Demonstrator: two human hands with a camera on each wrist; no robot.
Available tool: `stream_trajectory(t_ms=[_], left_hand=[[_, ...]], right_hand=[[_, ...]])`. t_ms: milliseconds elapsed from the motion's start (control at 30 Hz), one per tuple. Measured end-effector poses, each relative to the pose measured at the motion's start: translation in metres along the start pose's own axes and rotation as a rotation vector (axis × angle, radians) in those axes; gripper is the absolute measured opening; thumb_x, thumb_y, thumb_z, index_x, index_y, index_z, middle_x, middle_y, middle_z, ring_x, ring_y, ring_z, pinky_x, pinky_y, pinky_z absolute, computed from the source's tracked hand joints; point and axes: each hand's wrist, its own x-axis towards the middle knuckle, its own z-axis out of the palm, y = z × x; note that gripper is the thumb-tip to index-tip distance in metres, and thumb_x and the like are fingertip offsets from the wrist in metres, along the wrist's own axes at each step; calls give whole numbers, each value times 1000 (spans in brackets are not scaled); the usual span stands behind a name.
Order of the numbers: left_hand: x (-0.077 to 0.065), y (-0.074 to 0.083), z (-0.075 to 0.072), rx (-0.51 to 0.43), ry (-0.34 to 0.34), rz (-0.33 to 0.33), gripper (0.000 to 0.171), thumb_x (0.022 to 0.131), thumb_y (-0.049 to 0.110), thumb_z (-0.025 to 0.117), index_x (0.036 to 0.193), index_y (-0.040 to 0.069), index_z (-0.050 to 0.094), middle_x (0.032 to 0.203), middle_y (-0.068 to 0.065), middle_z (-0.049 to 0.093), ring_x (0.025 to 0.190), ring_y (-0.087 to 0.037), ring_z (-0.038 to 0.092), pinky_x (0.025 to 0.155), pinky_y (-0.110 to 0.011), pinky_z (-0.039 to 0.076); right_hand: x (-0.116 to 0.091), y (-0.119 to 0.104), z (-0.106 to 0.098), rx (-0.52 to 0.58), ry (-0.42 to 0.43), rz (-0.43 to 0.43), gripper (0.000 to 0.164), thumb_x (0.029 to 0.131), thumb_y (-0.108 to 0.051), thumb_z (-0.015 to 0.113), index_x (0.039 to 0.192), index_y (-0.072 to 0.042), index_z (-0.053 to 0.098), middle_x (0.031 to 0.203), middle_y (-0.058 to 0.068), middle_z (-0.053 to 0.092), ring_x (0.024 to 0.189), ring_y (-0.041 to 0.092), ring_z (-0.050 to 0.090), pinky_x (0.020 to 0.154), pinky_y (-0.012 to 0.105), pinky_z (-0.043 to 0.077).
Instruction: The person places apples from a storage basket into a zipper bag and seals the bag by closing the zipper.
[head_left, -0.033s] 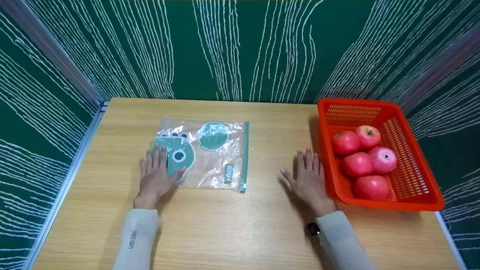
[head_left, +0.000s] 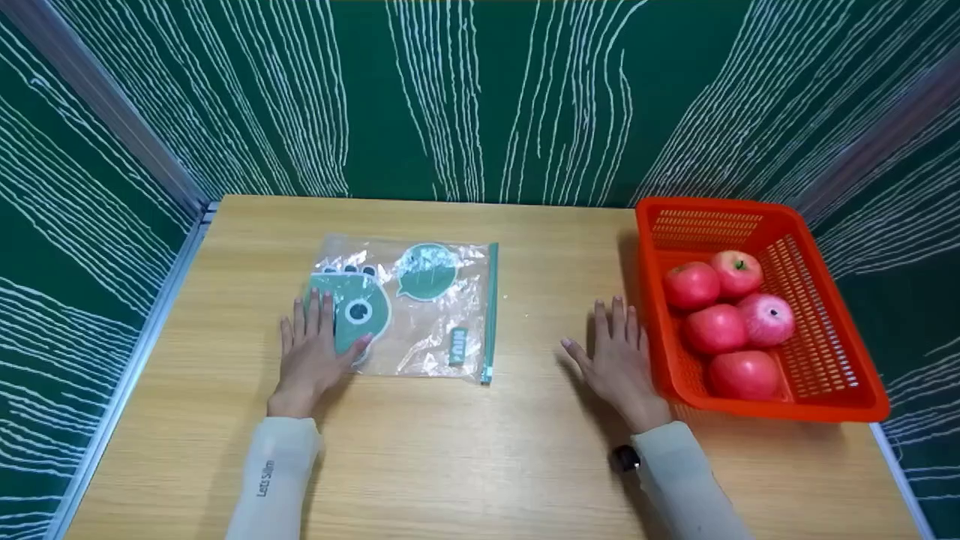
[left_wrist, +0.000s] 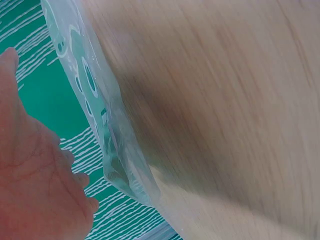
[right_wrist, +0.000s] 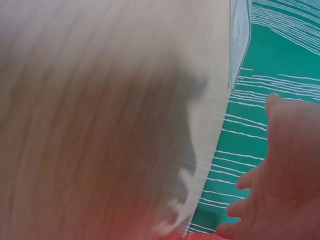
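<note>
A clear plastic slider zip bag (head_left: 420, 337) lies flat on the table, printed with a green dinosaur head and a speech bubble. Its green zip strip (head_left: 491, 315) runs along the right side. My left hand (head_left: 311, 367) is over the bag's lower left corner, fingers straight and spread; in the left wrist view a gap shows between the palm (left_wrist: 35, 185) and the bag (left_wrist: 95, 100). To the right of the bag, beside an orange plastic basket (head_left: 832, 300), my right hand (head_left: 619, 371) hovers palm down with straight fingers. Neither hand holds anything.
Several red apples (head_left: 716, 328) sit inside the basket, one wrapped in a pale foam net (head_left: 766, 319). The basket stands at the right edge of the wooden table (head_left: 450, 465). Green panels with white wavy lines (head_left: 495, 97) enclose the back and sides.
</note>
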Motion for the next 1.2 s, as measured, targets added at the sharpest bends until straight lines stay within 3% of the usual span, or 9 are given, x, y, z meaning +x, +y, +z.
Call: stream_trajectory(t_ms=[700, 1200], left_hand=[[-3, 11, 8, 28, 9, 17, 100, 104, 61, 51, 168, 1, 3, 176, -21, -9, 161, -45, -12, 129, -63, -11], [2, 36, 17, 44, 42, 73, 98, 104, 61, 52, 169, 2, 7, 176, -20, -2, 162, -46, -5, 130, -64, -8]], right_hand=[[2, -1, 3, -17, 7, -20, 93, 105, -51, 56, 167, 3, 14, 173, 31, 0, 159, 54, 1, 128, 70, 0], [5, -17, 11, -2, 2, -24, 90, 105, -50, 58, 167, 1, 18, 174, 29, 6, 158, 54, 9, 129, 68, 1]])
